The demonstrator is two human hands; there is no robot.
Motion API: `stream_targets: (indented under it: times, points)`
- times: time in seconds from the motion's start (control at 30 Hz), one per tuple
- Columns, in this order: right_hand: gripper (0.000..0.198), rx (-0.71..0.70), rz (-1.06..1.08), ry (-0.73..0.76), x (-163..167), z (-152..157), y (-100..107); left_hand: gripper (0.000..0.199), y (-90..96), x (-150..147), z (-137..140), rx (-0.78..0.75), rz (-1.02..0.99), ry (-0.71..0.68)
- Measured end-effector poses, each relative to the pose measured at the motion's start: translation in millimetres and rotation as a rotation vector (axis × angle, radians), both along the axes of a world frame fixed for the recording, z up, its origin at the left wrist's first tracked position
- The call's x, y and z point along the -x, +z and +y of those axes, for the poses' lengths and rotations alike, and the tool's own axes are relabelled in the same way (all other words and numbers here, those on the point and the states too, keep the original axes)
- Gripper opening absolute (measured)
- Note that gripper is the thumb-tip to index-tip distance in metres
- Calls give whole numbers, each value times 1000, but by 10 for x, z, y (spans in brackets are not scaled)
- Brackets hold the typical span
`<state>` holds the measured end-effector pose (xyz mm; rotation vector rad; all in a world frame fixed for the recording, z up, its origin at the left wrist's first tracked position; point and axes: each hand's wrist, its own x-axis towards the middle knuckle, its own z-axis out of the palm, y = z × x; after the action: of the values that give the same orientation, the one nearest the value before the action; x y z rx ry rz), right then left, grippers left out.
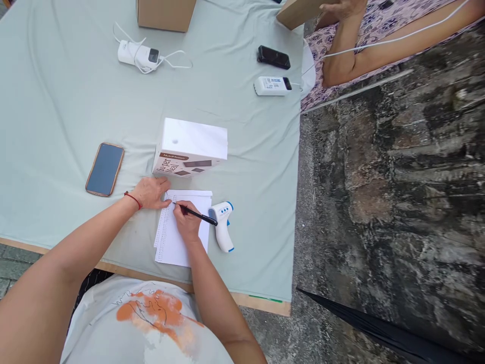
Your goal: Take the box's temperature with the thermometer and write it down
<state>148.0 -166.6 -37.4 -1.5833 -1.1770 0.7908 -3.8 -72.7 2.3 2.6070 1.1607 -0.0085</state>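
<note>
A black pen (202, 217) is gripped in my right hand (186, 222), its tip touching the upper left part of a sheet of white paper (184, 247). More sheets with holes punched along the left edge lie beneath it. My left hand (149, 192), a red cord bracelet on its wrist, lies at the upper left corner of the paper with fingers apart and nothing in them. Just right of the paper rests a white and blue infrared thermometer (223, 227). Behind the paper stands a white box (195, 139) printed "Super Meal".
A phone in a brown case (105, 169) lies to the left. Farther back are a white power bank (138, 54) with a cable, a cardboard box (165, 14), a black device (273, 57) and a white device (273, 86). Another person's arm (344, 65) reaches in at upper right.
</note>
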Motion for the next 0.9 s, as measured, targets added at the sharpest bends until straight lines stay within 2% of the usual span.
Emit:
stream_targets:
  times: [0.2, 0.9]
  points:
    - [20, -11, -10, -5, 0, 8, -30, 38, 23, -6, 4, -21, 56, -14]
    - [13, -77, 42, -24, -9, -4, -49, 41, 23, -4, 3, -15, 67, -14]
